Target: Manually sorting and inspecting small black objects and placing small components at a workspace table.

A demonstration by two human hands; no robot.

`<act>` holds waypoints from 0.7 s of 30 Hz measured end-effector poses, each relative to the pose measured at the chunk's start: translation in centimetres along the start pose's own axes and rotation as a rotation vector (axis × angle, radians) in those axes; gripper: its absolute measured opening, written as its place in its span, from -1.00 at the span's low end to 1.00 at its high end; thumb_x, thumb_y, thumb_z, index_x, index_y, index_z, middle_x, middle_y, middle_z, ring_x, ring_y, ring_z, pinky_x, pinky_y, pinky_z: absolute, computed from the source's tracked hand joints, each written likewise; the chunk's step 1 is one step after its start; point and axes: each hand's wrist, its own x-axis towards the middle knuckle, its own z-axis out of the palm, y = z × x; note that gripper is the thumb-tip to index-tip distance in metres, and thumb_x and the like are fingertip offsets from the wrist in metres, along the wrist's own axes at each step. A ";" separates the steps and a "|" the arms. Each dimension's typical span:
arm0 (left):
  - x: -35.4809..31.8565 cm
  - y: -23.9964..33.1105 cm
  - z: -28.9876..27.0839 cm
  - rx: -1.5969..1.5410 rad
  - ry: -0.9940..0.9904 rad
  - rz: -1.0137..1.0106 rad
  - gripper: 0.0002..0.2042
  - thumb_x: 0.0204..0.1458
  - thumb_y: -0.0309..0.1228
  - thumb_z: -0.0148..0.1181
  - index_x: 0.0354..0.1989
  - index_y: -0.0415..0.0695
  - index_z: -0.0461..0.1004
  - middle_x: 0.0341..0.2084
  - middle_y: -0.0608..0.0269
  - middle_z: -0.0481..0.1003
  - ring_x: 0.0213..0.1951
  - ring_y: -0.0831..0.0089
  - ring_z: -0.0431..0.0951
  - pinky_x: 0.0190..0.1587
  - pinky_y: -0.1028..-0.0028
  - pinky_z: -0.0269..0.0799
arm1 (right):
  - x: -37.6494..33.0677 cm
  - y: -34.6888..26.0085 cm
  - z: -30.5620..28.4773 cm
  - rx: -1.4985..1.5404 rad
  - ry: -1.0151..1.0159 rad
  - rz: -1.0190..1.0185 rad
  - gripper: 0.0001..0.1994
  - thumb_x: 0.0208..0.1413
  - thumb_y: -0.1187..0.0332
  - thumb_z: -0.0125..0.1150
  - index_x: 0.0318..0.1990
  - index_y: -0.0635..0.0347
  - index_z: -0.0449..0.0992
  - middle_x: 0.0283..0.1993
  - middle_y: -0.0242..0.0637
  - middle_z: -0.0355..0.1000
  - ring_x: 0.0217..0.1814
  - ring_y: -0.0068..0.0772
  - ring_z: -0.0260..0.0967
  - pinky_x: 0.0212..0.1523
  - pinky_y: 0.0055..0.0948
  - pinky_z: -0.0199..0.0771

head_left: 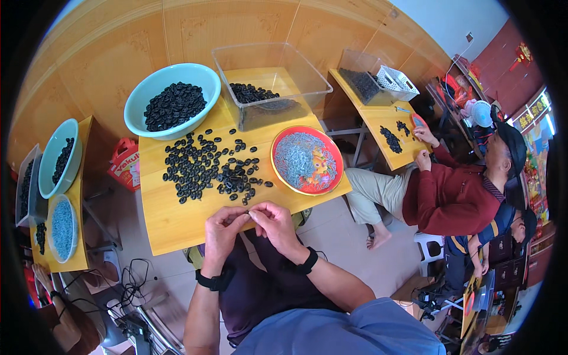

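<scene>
At the near edge of the table, my left hand and my right hand meet at the fingertips. Both are closed in a pinch around a small black piece, mostly hidden by the fingers. Just beyond them, many small black oval pieces lie loose on the yellow table. Right of these sits a red round dish with a patterned bottom, holding many thin silvery metal pieces that look like small screws or pins.
A light-blue basin of black pieces and a clear plastic bin stand at the back. On the right, a person in a dark red top works at another table. Left, a side table holds more basins; cables lie below.
</scene>
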 end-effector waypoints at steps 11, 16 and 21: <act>2.2 -0.2 0.7 -0.050 0.063 -0.048 -0.88 0.15 -0.59 0.28 -0.17 -0.34 0.59 -0.32 0.22 0.65 -0.28 0.57 0.64 -0.15 0.61 0.52 | 2.8 -5.7 -11.2 -0.808 0.222 -0.416 -0.92 0.11 0.46 0.32 -0.26 0.26 0.63 -0.41 -0.25 0.57 -0.42 -0.51 0.52 -0.37 -0.49 0.46; 2.2 -0.3 1.8 0.247 0.112 -0.025 -0.86 0.09 -0.55 0.34 -0.19 -0.29 0.63 -0.42 0.29 0.65 -0.37 0.63 0.61 -0.24 0.61 0.51 | 5.5 -6.5 -16.8 -1.193 0.265 -0.225 -0.92 0.03 0.40 0.35 -0.33 0.17 0.67 -0.40 -0.11 0.59 -0.37 -0.13 0.59 -0.32 -0.25 0.53; 1.8 -0.7 1.5 0.282 0.132 0.011 -0.88 0.11 -0.60 0.30 -0.18 -0.30 0.61 -0.32 0.28 0.67 -0.33 0.70 0.58 -0.21 0.65 0.48 | 6.3 -5.7 -16.3 -1.185 0.218 -0.164 -0.92 0.03 0.38 0.35 -0.35 0.15 0.67 -0.38 -0.11 0.59 -0.33 -0.06 0.59 -0.30 -0.21 0.54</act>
